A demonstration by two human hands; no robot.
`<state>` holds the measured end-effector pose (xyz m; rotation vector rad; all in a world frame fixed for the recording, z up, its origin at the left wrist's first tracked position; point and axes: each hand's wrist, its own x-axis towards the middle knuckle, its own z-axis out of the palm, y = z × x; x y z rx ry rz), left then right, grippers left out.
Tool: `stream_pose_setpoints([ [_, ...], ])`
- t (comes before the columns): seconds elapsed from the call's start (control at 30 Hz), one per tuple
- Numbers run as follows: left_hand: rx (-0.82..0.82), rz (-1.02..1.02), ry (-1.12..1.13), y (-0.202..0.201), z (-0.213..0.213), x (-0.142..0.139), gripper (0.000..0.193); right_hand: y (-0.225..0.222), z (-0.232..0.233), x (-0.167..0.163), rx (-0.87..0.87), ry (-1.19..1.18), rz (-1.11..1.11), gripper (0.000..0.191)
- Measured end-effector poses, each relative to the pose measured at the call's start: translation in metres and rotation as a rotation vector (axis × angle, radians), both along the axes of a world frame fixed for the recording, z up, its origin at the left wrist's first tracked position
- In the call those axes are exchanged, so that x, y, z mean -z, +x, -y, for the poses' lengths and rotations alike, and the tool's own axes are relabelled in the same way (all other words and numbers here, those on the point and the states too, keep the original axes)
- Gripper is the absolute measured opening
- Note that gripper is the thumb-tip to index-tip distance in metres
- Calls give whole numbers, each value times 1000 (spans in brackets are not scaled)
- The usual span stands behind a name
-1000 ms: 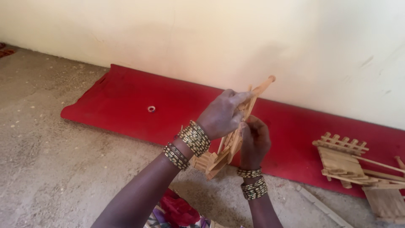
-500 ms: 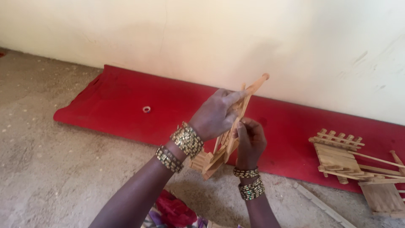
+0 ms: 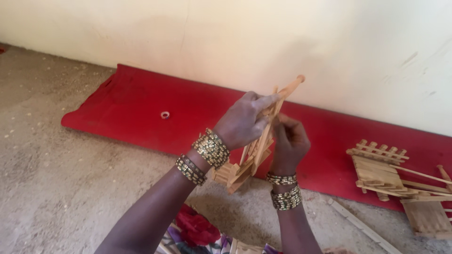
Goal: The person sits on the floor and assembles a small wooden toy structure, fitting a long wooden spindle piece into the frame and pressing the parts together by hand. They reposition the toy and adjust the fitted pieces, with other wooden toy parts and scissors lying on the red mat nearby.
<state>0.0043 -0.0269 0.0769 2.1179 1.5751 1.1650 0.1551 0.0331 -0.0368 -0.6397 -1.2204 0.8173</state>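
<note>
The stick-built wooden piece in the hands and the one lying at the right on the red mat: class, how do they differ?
The held wooden frame is up in the air, tilted steeply on edge; the finished wooden frame lies flat on the red mat. The held one is gripped by the left hand and right hand; the other lies untouched. The held one is partly hidden by fingers; the other shows a fence-like rail. Both are pale, slatted wood.

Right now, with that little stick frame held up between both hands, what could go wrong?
The wooden stick frame looks thin; squeezed between the left hand and right hand, a slat might snap or a joint come loose. It is held over the concrete floor, not the red mat, so a drop could crack it. The bangles sit close and might catch a protruding stick.
</note>
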Motion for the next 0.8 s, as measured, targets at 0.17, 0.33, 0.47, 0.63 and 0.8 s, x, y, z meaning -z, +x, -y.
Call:
stream_pose_setpoints([
  [0.17, 17, -33, 42, -1, -3, -1, 60, 7, 6, 110, -109, -493, -219, 10],
  [0.33, 12, -45, 37, 6, -5, 0, 61, 20, 5, 157, -192, -838, -343, 11],
  [0.47, 14, -47, 91, 3, -5, -1, 59, 9, 4, 114, -56, -718, -207, 14],
  [0.63, 7, -6, 41, -1, 0, -3, 60, -3, 3, 31, -62, -112, -85, 6],
  [0.8, 15, 7, -2, 1, -1, -3, 57, -12, 16, 11, 17, -123, -72, 7],
])
